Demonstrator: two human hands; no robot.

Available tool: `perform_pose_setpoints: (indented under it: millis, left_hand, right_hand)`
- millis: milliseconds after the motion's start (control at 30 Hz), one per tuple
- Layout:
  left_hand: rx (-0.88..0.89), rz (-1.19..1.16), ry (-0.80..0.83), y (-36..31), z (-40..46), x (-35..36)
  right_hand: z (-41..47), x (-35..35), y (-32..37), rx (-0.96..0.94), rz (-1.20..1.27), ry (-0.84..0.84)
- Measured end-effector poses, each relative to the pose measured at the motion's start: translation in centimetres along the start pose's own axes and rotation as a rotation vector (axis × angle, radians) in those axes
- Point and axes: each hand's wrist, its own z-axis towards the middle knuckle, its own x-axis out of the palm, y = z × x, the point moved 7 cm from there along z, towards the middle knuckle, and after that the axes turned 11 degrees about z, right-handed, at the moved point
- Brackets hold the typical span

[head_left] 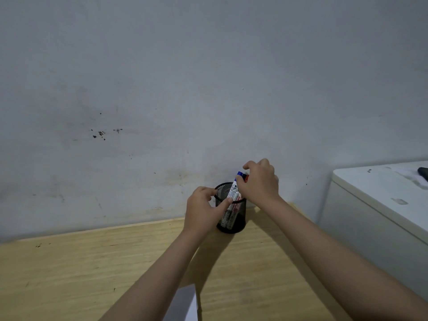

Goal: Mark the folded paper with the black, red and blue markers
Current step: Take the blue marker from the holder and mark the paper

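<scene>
Both hands work: left hand (pixel 203 208) clasps mesh cup (pixel 231 216); right hand (pixel 260 181) seemingly pinches blue marker (pixel 234 188).

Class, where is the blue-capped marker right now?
In the head view, right of centre, the blue-capped marker stands in the black mesh cup, between both hands.

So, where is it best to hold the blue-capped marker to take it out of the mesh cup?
Probably grip the blue-capped marker on its white barrel just below the cap, coming from above. It stands tilted in the mesh cup, so only the upper part clears the rim. The left hand steadies the cup.
</scene>
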Motion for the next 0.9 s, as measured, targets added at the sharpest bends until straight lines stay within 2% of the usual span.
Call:
perform_pose_setpoints:
  millis: [100,167,233,333,433,533,600,700,800,867,900]
  left_hand:
    - [0.004,0.013,-0.002,-0.1,0.0,-0.1]
    - [0.005,0.020,0.002,-0.1,0.1,-0.1]
    - [0.006,0.015,0.012,-0.1,0.1,0.0]
    - [0.034,0.015,0.036,-0.5,-0.2,0.0]
    - [-0.029,-0.062,0.017,-0.8,-1.2,-1.1]
    - [-0.201,-0.377,0.055,-1.1,-2.1,-2.7]
    - [-0.331,-0.678,0.186,-1.9,-3.0,-3.4]
    - [-0.390,-0.895,0.293,-3.2,-4.4,-5.6]
    - [-0.369,-0.932,0.298,-3.9,-5.9,-8.1]
    - [-0.331,-0.856,0.276,-4.1,-7.2,-10.2]
    - [-0.305,-0.822,0.263,-4.2,-7.8,-11.1]
  right_hand:
    - [0.4,0.7,0.6,-0.033,-0.137,0.028]
    - [0.3,0.7,1.1,-0.080,-0.125,0.011]
    - [0.1,0.3,1.8,-0.162,0.044,-0.014]
    - [-0.9,-0.1,2.9,-0.222,0.347,0.037]
    - [-2.7,-1.5,4.4,-0.338,0.452,-0.014]
    - [-5.6,-4.2,6.6,-0.560,0.499,-0.113]
    - [-8.3,-5.5,8.0,-0.672,0.504,-0.104]
    - [-12.7,-6.8,9.5,-0.771,0.534,-0.072]
    - [-15.6,-8.2,10.1,-0.775,0.592,-0.092]
    - [-16.8,-9.4,10.0,-0.658,0.680,-0.151]
    - [-17.2,-9.9,9.8,-0.541,0.756,-0.188]
